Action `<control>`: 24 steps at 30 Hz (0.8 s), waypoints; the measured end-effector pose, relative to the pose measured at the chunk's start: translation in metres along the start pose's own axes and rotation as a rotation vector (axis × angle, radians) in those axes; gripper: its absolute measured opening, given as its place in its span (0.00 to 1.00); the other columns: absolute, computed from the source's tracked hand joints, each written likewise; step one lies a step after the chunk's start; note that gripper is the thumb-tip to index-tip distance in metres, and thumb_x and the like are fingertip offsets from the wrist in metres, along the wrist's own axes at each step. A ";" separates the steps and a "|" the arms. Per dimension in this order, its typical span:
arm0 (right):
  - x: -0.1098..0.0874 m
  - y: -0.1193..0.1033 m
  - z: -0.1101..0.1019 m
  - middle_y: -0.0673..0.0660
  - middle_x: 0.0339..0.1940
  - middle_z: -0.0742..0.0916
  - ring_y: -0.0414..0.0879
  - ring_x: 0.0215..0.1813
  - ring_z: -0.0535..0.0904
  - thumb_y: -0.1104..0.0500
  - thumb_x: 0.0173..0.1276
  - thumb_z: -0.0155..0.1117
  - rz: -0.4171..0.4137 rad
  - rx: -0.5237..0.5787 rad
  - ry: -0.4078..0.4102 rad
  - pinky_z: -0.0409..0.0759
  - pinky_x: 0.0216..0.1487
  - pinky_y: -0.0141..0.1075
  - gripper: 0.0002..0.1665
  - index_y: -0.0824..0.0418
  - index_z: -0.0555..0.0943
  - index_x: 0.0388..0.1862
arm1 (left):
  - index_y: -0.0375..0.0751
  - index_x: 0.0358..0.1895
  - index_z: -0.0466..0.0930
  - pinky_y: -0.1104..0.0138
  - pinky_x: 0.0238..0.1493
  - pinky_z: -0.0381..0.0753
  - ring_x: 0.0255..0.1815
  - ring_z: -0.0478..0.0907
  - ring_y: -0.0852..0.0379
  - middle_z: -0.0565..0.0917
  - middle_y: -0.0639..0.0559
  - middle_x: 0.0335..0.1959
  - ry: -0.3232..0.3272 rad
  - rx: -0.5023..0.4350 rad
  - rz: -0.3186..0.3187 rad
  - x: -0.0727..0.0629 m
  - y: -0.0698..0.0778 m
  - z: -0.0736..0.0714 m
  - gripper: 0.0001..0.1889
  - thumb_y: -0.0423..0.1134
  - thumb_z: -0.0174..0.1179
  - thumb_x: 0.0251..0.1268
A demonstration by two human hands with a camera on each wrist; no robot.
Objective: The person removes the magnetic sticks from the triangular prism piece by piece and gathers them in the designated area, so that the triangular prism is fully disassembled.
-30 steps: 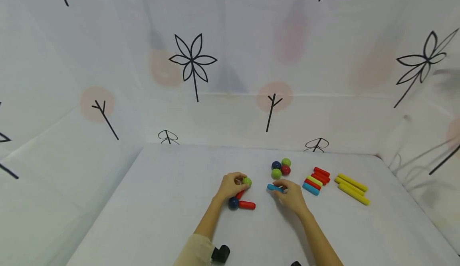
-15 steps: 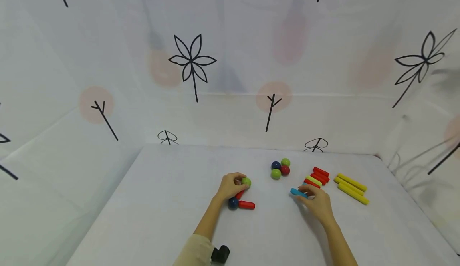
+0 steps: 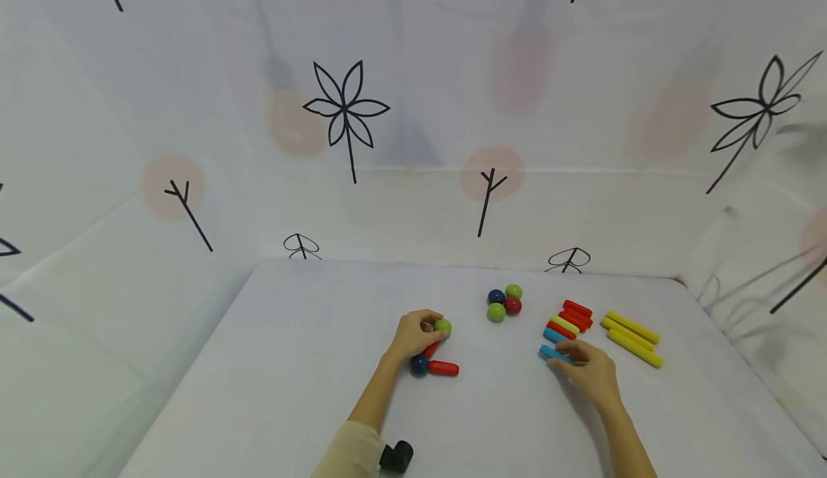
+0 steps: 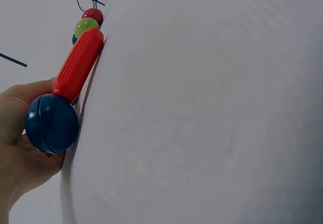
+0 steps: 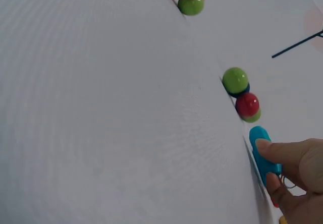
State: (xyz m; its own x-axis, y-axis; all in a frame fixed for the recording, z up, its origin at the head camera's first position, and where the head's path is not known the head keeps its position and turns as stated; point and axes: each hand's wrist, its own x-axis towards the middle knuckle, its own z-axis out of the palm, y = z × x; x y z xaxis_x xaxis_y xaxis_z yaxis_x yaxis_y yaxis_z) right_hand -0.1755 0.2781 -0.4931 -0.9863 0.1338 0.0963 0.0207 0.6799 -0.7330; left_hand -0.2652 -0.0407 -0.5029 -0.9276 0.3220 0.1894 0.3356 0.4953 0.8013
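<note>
My left hand (image 3: 410, 336) grips a green ball (image 3: 444, 326) at the middle of the table. A short red stick (image 3: 431, 349) runs from beside that ball towards a dark blue ball (image 3: 419, 365). From the dark blue ball a second red stick (image 3: 444, 368) points right; the left wrist view shows this ball (image 4: 51, 124) and stick (image 4: 81, 62) end to end. Farther right, my right hand (image 3: 593, 373) pinches a light blue stick (image 3: 553, 354) between thumb and fingers, just in front of a row of short sticks. The right wrist view shows the thumb lying on the blue stick (image 5: 263, 156).
Behind the hands sit loose balls: dark blue (image 3: 496, 297), red (image 3: 512, 306) and two green, one nearer (image 3: 496, 312). The short-stick row holds red (image 3: 578, 308), pale yellow (image 3: 565, 324) and light blue (image 3: 555, 336) pieces. Long yellow sticks (image 3: 634, 347) lie at the right on the white tabletop (image 3: 291, 363).
My right hand has carried the light blue stick rightwards, from near the left hand's pieces to the front of the short-stick row. The left hand stays in place, holding the green ball.
</note>
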 end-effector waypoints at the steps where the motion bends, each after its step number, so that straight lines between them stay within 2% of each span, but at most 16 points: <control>1: 0.000 0.001 0.000 0.65 0.46 0.84 0.58 0.49 0.77 0.60 0.60 0.68 0.009 -0.001 -0.006 0.78 0.45 0.31 0.19 0.68 0.79 0.48 | 0.37 0.45 0.83 0.71 0.34 0.73 0.32 0.74 0.61 0.84 0.47 0.37 0.000 0.000 0.002 0.000 0.000 0.000 0.15 0.40 0.67 0.54; 11: 0.002 0.010 -0.004 0.66 0.42 0.84 0.57 0.44 0.79 0.57 0.59 0.69 0.068 -0.028 -0.024 0.79 0.47 0.45 0.23 0.71 0.79 0.49 | 0.36 0.45 0.83 0.73 0.33 0.72 0.31 0.73 0.63 0.84 0.48 0.35 0.006 0.006 0.010 0.000 0.000 0.001 0.15 0.38 0.67 0.54; 16: 0.001 0.010 -0.006 0.65 0.41 0.84 0.55 0.42 0.78 0.56 0.59 0.69 0.072 -0.045 -0.044 0.78 0.43 0.41 0.25 0.71 0.79 0.50 | 0.37 0.45 0.83 0.72 0.33 0.73 0.31 0.74 0.61 0.84 0.49 0.35 0.003 -0.011 0.004 0.000 -0.001 0.000 0.15 0.39 0.67 0.54; 19: 0.001 0.010 -0.006 0.64 0.41 0.84 0.53 0.41 0.77 0.56 0.60 0.68 0.058 -0.045 -0.060 0.76 0.40 0.36 0.24 0.70 0.79 0.51 | 0.37 0.44 0.84 0.70 0.33 0.74 0.30 0.74 0.61 0.83 0.50 0.34 0.001 -0.037 0.040 0.000 -0.003 -0.001 0.16 0.41 0.67 0.54; 20: 0.001 0.010 -0.006 0.64 0.41 0.84 0.52 0.41 0.77 0.56 0.60 0.68 0.050 -0.045 -0.063 0.75 0.39 0.34 0.24 0.70 0.79 0.51 | 0.39 0.44 0.84 0.71 0.32 0.73 0.30 0.74 0.62 0.83 0.52 0.33 0.009 -0.037 0.083 0.003 -0.013 0.003 0.16 0.45 0.66 0.56; 21: 0.001 0.010 -0.006 0.64 0.41 0.84 0.51 0.40 0.77 0.57 0.60 0.68 0.041 -0.047 -0.065 0.75 0.39 0.33 0.24 0.70 0.79 0.51 | 0.39 0.44 0.84 0.71 0.31 0.74 0.29 0.74 0.62 0.83 0.53 0.32 0.012 -0.041 0.100 0.003 -0.013 0.002 0.16 0.45 0.66 0.56; 24: 0.001 0.010 -0.005 0.63 0.40 0.84 0.51 0.40 0.77 0.58 0.61 0.67 0.015 -0.052 -0.064 0.74 0.37 0.31 0.22 0.70 0.79 0.51 | 0.38 0.44 0.84 0.70 0.31 0.74 0.29 0.74 0.61 0.83 0.52 0.31 0.015 -0.043 0.100 0.002 -0.013 0.003 0.16 0.45 0.66 0.56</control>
State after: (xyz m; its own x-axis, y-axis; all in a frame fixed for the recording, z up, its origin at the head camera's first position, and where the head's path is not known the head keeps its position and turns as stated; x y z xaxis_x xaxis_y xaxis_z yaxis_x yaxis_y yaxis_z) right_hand -0.1756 0.2887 -0.4971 -0.9942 0.0991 0.0408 0.0426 0.7150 -0.6978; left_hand -0.2713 -0.0443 -0.5146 -0.8923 0.3561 0.2774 0.4193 0.4260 0.8017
